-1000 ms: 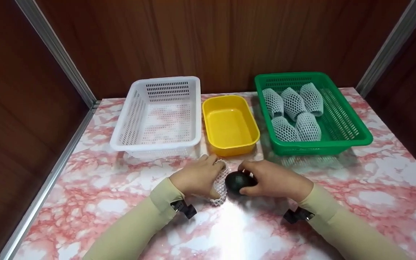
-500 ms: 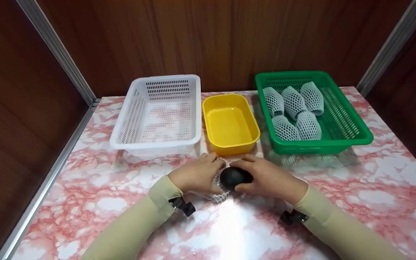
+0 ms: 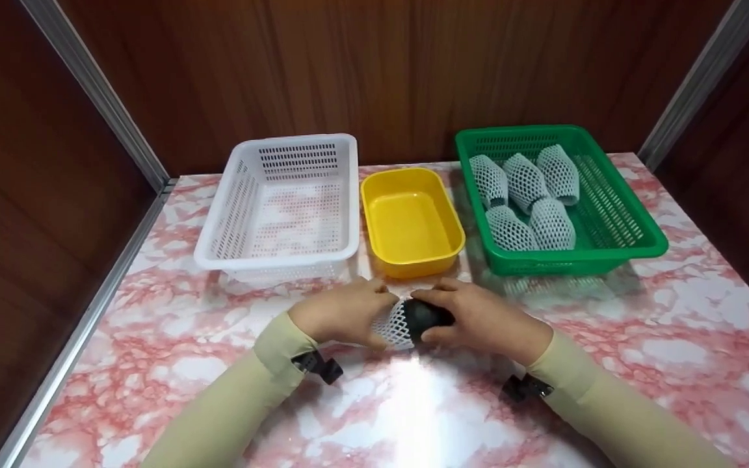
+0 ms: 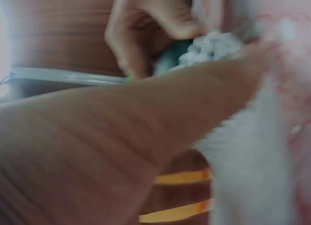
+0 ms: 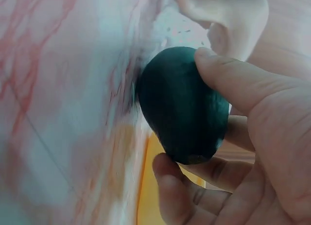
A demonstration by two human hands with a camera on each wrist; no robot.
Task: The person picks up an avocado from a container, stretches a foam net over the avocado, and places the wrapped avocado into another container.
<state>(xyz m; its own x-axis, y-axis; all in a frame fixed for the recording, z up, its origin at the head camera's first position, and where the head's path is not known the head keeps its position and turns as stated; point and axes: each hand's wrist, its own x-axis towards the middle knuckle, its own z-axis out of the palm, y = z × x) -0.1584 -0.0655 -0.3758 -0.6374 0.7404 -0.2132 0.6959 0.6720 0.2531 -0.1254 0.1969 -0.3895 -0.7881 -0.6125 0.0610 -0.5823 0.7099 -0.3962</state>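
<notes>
A dark green avocado sits low over the table in front of the yellow bin, and my right hand holds it between thumb and fingers. In the right wrist view most of the avocado is bare. My left hand grips a white foam net sleeve, its mesh spread between thumb and fingers. The sleeve's right edge meets the left end of the avocado; how far it reaches over cannot be told. The left wrist view is blurred, with the left thumb covering much of the sleeve.
Behind the hands stands a yellow bin with nothing in it. A white basket is to its left. To its right, a green basket holds several net-covered pieces. Wooden panels close off the back and sides.
My right hand has moved left, bringing the avocado up against the net sleeve. My left hand has shifted slightly left, and the sleeve's mesh now lies along the avocado's left end.
</notes>
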